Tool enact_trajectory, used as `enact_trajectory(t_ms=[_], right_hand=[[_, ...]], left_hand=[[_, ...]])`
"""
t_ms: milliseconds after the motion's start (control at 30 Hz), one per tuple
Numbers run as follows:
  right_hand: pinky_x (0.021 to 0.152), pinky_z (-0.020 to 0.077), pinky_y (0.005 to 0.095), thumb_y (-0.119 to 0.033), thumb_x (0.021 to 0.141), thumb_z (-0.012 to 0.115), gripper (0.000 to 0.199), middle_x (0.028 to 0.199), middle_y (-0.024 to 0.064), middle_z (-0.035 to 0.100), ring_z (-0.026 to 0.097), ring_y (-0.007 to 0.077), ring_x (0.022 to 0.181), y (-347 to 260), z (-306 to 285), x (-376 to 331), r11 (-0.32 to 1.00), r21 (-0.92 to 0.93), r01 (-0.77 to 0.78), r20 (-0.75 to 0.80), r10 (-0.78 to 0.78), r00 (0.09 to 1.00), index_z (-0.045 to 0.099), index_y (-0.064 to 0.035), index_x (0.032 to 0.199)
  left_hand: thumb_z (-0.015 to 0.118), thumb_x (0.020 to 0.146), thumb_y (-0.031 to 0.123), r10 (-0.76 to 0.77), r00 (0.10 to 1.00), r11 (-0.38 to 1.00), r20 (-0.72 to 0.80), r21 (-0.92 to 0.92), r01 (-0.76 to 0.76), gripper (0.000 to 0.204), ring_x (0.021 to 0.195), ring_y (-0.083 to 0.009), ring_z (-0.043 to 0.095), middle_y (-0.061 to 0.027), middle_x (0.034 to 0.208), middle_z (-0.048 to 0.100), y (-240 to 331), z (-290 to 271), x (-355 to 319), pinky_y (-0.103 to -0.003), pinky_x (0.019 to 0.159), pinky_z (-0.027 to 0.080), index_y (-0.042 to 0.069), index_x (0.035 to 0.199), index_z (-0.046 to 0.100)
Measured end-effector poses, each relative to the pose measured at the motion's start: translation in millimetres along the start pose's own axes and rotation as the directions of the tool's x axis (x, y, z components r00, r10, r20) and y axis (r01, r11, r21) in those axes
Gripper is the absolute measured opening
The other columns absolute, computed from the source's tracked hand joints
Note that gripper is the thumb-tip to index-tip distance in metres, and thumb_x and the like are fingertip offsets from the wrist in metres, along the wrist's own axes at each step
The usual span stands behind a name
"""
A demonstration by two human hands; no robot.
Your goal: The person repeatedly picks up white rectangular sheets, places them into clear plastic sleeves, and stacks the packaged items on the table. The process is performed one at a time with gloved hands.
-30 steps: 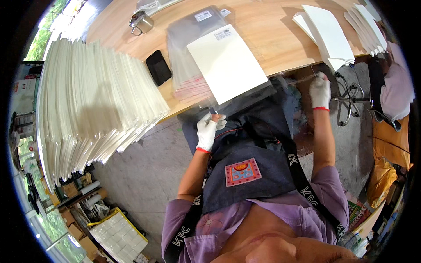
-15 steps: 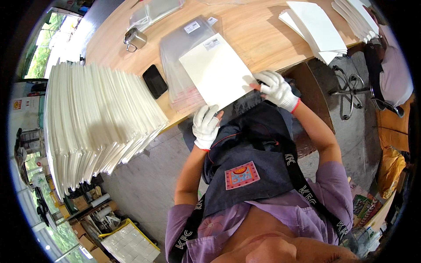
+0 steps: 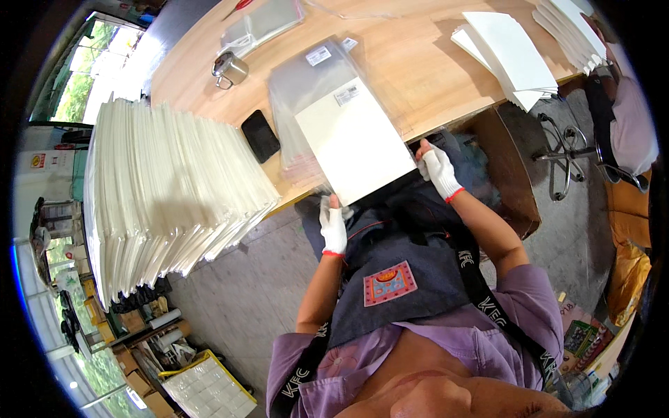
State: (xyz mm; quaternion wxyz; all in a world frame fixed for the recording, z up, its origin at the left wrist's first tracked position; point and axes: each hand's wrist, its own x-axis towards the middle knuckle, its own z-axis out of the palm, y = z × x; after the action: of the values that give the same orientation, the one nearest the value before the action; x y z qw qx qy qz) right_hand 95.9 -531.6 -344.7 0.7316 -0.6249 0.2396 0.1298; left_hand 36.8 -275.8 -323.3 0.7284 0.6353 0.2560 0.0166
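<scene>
white cotton gloves covered both our hands. our left hand (image 3: 334, 226) pinched the near left corner of a cream sheet (image 3: 354, 141), and our right hand (image 3: 437, 167) gripped its near right corner; the hands were apart, each closed on that one sheet. it lay at the near edge of the wooden table (image 3: 425, 76), half inside the top one of a pile of clear plastic sleeves (image 3: 306, 76), so we judged the bagging only just started. one tall stack of sheets (image 3: 167, 195) waited on our left, too many to count, and two smaller stacks (image 3: 519, 49) sat far right. we counted one black phone (image 3: 260, 136) and one metal mug (image 3: 230, 68).
</scene>
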Motion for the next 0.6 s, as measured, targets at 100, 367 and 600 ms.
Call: enact_trajectory(t_ms=[100, 367, 600], right_hand=[[0.040, 0.0322, 0.0221, -0.040, 0.091, 0.045, 0.032, 0.056, -0.0037, 0.044, 0.040, 0.0075, 0.045, -24, 2, -15, 0.991, -0.118, -0.066, 0.088, 0.077, 0.993, 0.052, -0.0092, 0.084], [0.042, 0.0319, 0.0208, -0.026, 0.093, 0.044, 0.022, 0.060, -0.0028, 0.044, 0.041, 0.0068, 0.048, -50, 21, -57, 0.950, 0.294, 0.104, 0.278, -0.190, 0.942, 0.047, -0.0072, 0.105], [0.039, 0.0302, 0.0213, -0.035, 0.093, 0.045, 0.031, 0.056, -0.0019, 0.043, 0.037, 0.0071, 0.043, -134, 88, -95, 0.889, 0.375, 0.263, 0.496, -0.432, 0.753, 0.050, -0.0048, 0.101]], left_hand=[[0.052, 0.091, 0.027, 0.091, 0.940, 0.870, 0.328, 0.434, -0.236, 0.029, 0.059, -0.0079, 0.048, -0.0026, 0.067, 0.049, 29, -13, 2, -0.023, 0.054, 0.041, 0.001, 0.079, 0.050], [0.056, 0.084, 0.029, 0.463, 0.688, 0.237, 0.559, 0.670, -0.704, 0.024, 0.064, -0.0323, 0.055, -0.0134, 0.066, 0.055, 156, -5, -28, -0.041, 0.055, 0.042, 0.007, 0.076, 0.050], [0.063, 0.069, 0.013, 0.700, 0.339, -0.209, 0.629, 0.634, -0.745, 0.013, 0.062, -0.0217, 0.056, -0.0051, 0.069, 0.055, 287, -43, -109, -0.031, 0.048, 0.043, 0.011, 0.072, 0.051]])
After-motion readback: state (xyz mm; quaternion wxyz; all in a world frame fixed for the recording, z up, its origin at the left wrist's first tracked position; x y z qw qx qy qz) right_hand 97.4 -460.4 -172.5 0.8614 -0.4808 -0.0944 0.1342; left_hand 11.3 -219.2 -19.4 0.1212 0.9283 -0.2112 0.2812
